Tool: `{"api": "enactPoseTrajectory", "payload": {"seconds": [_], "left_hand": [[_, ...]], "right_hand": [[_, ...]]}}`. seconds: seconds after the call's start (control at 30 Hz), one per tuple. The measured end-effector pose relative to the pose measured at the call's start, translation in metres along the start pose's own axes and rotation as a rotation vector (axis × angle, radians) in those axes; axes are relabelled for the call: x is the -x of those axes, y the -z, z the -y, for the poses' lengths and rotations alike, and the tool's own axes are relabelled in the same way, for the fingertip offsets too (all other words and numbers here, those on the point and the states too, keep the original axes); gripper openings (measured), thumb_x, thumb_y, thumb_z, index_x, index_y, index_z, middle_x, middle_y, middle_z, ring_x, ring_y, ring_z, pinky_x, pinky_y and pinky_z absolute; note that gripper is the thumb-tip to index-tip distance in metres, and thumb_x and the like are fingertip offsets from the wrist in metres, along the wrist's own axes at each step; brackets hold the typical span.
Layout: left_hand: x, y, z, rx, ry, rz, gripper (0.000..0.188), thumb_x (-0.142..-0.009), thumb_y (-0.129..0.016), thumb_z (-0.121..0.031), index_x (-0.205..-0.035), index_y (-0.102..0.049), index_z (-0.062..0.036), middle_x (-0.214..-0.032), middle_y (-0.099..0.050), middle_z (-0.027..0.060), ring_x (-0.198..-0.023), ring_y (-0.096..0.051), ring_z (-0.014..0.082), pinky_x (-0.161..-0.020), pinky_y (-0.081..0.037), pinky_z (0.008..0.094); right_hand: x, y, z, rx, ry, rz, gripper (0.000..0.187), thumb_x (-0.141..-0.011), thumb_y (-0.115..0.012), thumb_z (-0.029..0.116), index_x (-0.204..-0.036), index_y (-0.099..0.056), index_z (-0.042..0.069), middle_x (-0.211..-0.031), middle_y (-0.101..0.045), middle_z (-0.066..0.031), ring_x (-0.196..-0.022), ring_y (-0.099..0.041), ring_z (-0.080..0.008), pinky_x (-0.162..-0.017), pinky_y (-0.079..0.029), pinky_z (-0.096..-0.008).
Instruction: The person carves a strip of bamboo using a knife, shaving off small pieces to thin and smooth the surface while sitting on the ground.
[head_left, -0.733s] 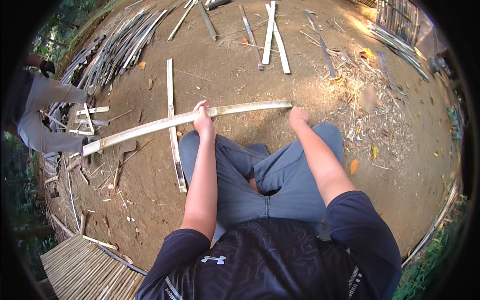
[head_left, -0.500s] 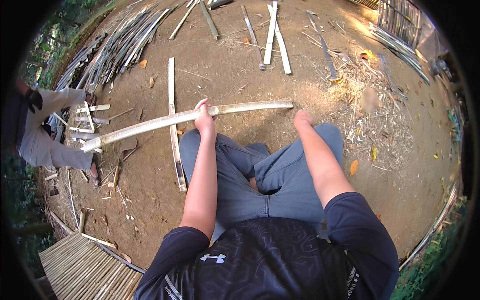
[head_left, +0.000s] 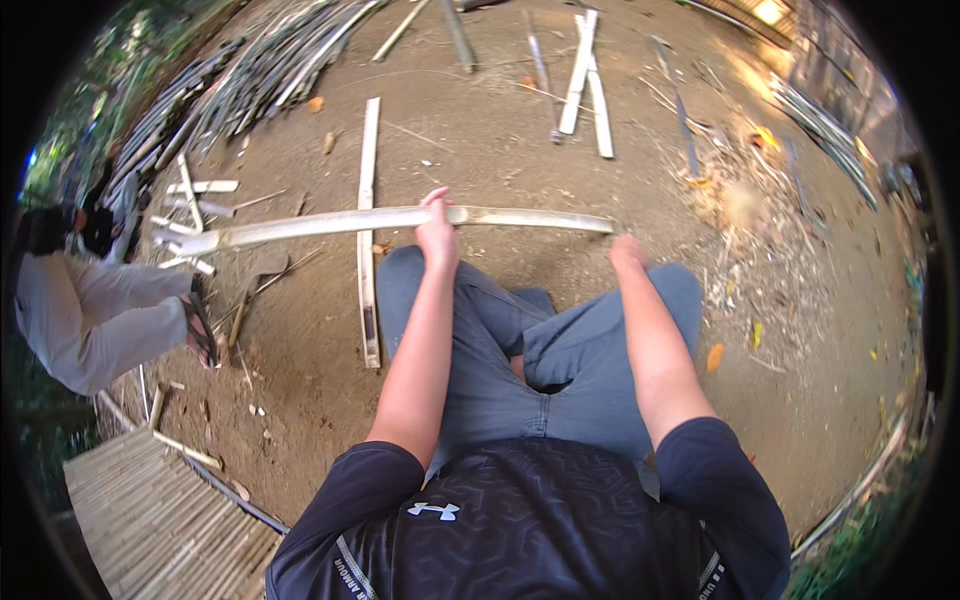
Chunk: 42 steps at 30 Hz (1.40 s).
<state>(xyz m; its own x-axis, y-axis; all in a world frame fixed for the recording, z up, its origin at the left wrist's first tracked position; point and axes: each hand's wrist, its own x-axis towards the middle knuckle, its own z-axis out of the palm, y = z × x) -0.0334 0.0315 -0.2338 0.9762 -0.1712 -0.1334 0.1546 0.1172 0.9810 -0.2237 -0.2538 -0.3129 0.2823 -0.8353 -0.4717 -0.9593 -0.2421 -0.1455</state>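
My left hand (head_left: 437, 232) is wrapped round a long pale split-bamboo strip (head_left: 330, 226) near its middle, holding it crosswise above the ground, beyond my knees. The strip reaches left past another bamboo strip (head_left: 368, 180) that lies lengthwise on the dirt beneath it. Close to the held strip's right end, my right hand (head_left: 628, 252) is closed over my right knee. A small gap seems to part it from the strip, and whatever its fingers may hold is hidden.
Another person's legs (head_left: 110, 310) stand at the left, beside short bamboo pieces (head_left: 200, 187) and a blade-like tool (head_left: 262, 268). A bamboo pile (head_left: 250, 85) lies far left. Shavings (head_left: 755, 240) cover the ground at right; a slatted bamboo platform (head_left: 160, 510) is near left.
The held strip's left end has swung away from me, so the strip lies more level across the view. The other person's legs have shifted nearer. The whole view has turned slightly.
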Motion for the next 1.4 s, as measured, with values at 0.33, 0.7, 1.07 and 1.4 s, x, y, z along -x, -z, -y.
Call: {"api": "enactPoseTrajectory", "payload": {"seconds": [0.33,0.7,1.07,1.4], "left_hand": [[0.005,-0.003,-0.009,0.073,-0.178,-0.202,0.019,-0.092,-0.052,-0.009,-0.096,-0.070,-0.0056,-0.085,-0.066,0.0046,-0.075,-0.061,0.0107,-0.066,-0.047,0.0263],[0.015,-0.004,-0.026,0.172,-0.267,-0.396,0.018,-0.086,-0.051,0.000,-0.084,-0.069,-0.0018,-0.083,-0.067,0.0057,-0.066,-0.062,0.0121,-0.060,-0.048,0.0249],[0.016,-0.011,-0.031,0.180,-0.270,-0.421,0.016,-0.083,-0.052,0.001,-0.078,-0.067,-0.0002,-0.076,-0.067,0.0057,-0.065,-0.062,0.0121,-0.062,-0.049,0.0259],[0.011,-0.016,-0.023,0.157,-0.296,-0.433,0.017,-0.083,-0.053,-0.003,-0.078,-0.069,-0.0026,-0.067,-0.065,0.0054,-0.062,-0.061,0.0113,-0.057,-0.045,0.0259]], "right_hand": [[0.043,0.015,0.021,0.148,0.339,-0.091,0.035,-0.092,-0.054,0.033,-0.108,-0.067,0.004,-0.114,-0.065,-0.0201,-0.109,-0.062,-0.0347,-0.090,-0.050,-0.0453],[0.050,0.014,0.027,-0.026,0.481,-0.147,0.034,-0.091,-0.057,0.029,-0.109,-0.063,0.001,-0.108,-0.065,-0.0251,-0.102,-0.062,-0.0407,-0.087,-0.049,-0.0484],[0.008,-0.006,0.008,-0.034,0.478,-0.147,0.028,-0.090,-0.061,0.026,-0.105,-0.064,0.002,-0.099,-0.066,-0.0252,-0.096,-0.064,-0.0404,-0.082,-0.050,-0.0483],[-0.017,-0.012,-0.011,0.124,0.309,-0.220,0.029,-0.091,-0.059,0.031,-0.105,-0.067,0.007,-0.101,-0.067,-0.0221,-0.097,-0.064,-0.0418,-0.083,-0.051,-0.0478]]}}
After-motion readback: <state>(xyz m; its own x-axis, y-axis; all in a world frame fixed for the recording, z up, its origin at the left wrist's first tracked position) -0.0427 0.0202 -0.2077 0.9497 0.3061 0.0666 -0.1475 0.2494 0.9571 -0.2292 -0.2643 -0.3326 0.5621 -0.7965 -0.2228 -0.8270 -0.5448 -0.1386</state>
